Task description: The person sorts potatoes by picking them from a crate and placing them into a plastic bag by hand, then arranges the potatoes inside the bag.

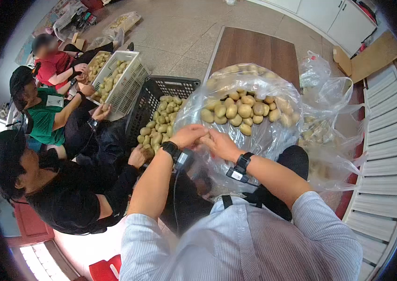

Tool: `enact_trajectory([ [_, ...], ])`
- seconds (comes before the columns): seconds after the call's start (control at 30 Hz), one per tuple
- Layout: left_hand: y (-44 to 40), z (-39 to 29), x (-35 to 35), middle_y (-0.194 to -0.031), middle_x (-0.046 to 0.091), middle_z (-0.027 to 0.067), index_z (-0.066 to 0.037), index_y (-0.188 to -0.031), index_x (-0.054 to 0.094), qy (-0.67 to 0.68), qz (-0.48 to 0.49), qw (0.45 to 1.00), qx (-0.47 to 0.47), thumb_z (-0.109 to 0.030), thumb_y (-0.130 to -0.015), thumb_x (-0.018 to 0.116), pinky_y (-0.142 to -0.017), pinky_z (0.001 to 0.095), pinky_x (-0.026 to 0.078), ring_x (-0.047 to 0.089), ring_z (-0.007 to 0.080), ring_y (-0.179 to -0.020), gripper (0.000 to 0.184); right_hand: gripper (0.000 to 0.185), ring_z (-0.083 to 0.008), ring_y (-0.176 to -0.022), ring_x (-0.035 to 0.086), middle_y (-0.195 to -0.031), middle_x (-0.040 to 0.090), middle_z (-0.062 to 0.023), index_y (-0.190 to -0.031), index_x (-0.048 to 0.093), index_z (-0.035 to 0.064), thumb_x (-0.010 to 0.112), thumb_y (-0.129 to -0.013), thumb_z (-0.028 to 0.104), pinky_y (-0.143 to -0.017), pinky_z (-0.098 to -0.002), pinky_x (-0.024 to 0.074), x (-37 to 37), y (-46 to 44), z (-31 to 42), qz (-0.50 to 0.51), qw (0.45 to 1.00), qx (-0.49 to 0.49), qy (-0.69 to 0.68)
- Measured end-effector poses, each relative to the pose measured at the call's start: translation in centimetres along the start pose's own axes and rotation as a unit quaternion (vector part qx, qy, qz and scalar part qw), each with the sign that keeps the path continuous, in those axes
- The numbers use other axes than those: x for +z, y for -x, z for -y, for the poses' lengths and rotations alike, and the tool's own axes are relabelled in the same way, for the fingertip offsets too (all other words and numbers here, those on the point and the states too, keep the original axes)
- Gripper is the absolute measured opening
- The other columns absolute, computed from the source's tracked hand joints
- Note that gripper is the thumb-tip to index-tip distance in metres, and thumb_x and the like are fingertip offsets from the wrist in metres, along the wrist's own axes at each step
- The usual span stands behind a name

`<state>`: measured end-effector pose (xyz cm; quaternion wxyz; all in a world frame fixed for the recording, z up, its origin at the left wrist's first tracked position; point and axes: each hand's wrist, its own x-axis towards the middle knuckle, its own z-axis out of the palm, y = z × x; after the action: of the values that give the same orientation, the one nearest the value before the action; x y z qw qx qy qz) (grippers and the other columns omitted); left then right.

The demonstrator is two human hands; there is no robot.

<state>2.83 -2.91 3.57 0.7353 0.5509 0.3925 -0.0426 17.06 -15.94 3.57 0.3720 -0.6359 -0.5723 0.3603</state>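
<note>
the brown wooden tabletop stands on a pale tiled floor, its far half bare, and over its near end sits a big clear plastic bag with round yellow-brown produce heaped inside. the wearer's left hand and right hand meet at the bag's near edge, fingers drawn in close to one another; i can't tell whether they pinch the plastic. left of the bag is a black crate of greener produce, with a white crate beyond it. a person in black has a hand at the black crate's near end; a person in green and one in red sit farther along. on the right, crumpled clear bags lie before a white slatted radiator, cardboard leans near its far end, and white cabinets line the far wall.
</note>
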Motion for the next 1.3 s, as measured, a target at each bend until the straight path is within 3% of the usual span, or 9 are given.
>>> enact_trajectory([
  [0.1,0.3,-0.1,-0.4,-0.074,0.059,0.0022,-0.01,-0.111,0.056,0.006,-0.029,1.0,-0.006,-0.032,-0.093,0.059,-0.046,0.0279,0.045,0.058,0.0145,-0.058,0.03,0.037,-0.0359,-0.086,0.062,-0.094,0.064,-0.019,-0.109,0.053,-0.0002,0.055,-0.091,0.033,-0.074,-0.0421,0.0486,-0.5,0.3,-0.7,0.047,0.997,0.063,0.022],
  [0.27,0.1,0.9,-2.6,-0.086,0.058,0.007,-0.008,-0.112,0.054,0.147,-0.08,0.986,0.018,-0.03,-0.092,0.061,-0.051,0.0345,0.048,0.056,0.0208,-0.061,0.031,0.027,-0.0333,-0.103,0.053,-0.108,0.058,-0.013,-0.107,0.059,0.0084,0.059,-0.082,0.019,-0.086,-0.0429,0.0442,-2.0,1.3,-6.9,-0.14,0.958,-0.06,0.241],
  [0.5,0.6,3.2,-6.6,-0.09,0.059,0.0085,-0.009,-0.114,0.052,0.235,-0.169,0.956,0.042,-0.028,-0.092,0.059,-0.053,0.035,0.053,0.06,0.0217,-0.062,0.03,0.036,-0.033,-0.104,0.051,-0.111,0.056,-0.0112,-0.111,0.058,0.0086,0.058,-0.075,0.008,-0.087,-0.0431,0.0449,-4.3,2.8,-9.7,-0.164,0.923,-0.031,0.348],
  [0.7,1.5,6.1,-10.3,-0.095,0.058,0.0115,-0.007,-0.116,0.05,0.184,-0.292,0.938,0.017,-0.025,-0.094,0.052,-0.057,0.039,0.057,0.062,0.0265,-0.067,0.028,0.036,-0.0352,-0.106,0.051,-0.115,0.054,-0.0123,-0.113,0.056,0.0071,0.052,-0.078,0.001,-0.088,-0.0443,0.0462,-3.8,3.1,-10.6,-0.108,0.929,0.015,0.354],
  [0.8,-0.9,10.8,-14.3,-0.093,0.059,0.0125,-0.005,-0.112,0.05,-0.227,-0.246,0.922,0.193,-0.024,-0.092,0.053,-0.056,0.0403,0.056,0.062,0.0291,-0.067,0.028,0.037,-0.0357,-0.104,0.051,-0.116,0.053,-0.0131,-0.115,0.054,0.0063,0.05,-0.078,0.0,-0.088,-0.0444,0.0458,-3.2,3.7,-11.4,-0.091,0.926,0.002,0.367],
  [0.93,-2.6,12.3,-16.4,-0.084,0.064,0.0141,0.002,-0.106,0.056,-0.354,-0.227,0.892,0.166,-0.02,-0.088,0.056,-0.054,0.0376,0.054,0.064,0.0263,-0.066,0.028,0.037,-0.0374,-0.104,0.05,-0.112,0.053,-0.0157,-0.114,0.053,0.0052,0.048,-0.078,-0.001,-0.089,-0.0452,0.0451,-3.2,3.9,-11.0,-0.079,0.937,-0.034,0.339],
  [1.1,0.9,8.6,-11.9,-0.079,0.068,0.0174,0.002,-0.086,0.066,-0.316,-0.336,0.886,0.042,-0.015,-0.079,0.052,-0.062,0.0378,0.052,0.066,0.026,-0.066,0.023,0.034,-0.0403,-0.103,0.053,-0.105,0.058,-0.0218,-0.113,0.054,0.0035,0.051,-0.079,0.001,-0.09,-0.0444,0.0433,-3.5,3.8,-10.7,-0.044,0.954,-0.017,0.295],
  [1.17,1.1,7.9,-11.9,-0.09,0.068,0.0146,-0.001,-0.112,0.063,-0.251,-0.291,0.922,-0.041,-0.026,-0.085,0.058,-0.06,0.0327,0.052,0.064,0.0191,-0.064,0.037,0.033,-0.0401,-0.104,0.053,-0.106,0.058,-0.0217,-0.113,0.054,0.0034,0.052,-0.079,0.002,-0.09,-0.0438,0.0434,-3.5,3.8,-10.2,-0.054,0.962,-0.026,0.267],
  [1.3,1.6,8.0,-10.9,-0.087,0.069,0.0138,-0.002,-0.111,0.063,-0.256,-0.321,0.912,-0.026,-0.025,-0.085,0.06,-0.059,0.0333,0.05,0.064,0.0211,-0.067,0.036,0.037,-0.0405,-0.105,0.053,-0.112,0.056,-0.0221,-0.114,0.054,0.0046,0.055,-0.077,0.0,-0.09,-0.0445,0.0443,-3.7,3.6,-8.8,-0.063,0.976,0.022,0.208],
])
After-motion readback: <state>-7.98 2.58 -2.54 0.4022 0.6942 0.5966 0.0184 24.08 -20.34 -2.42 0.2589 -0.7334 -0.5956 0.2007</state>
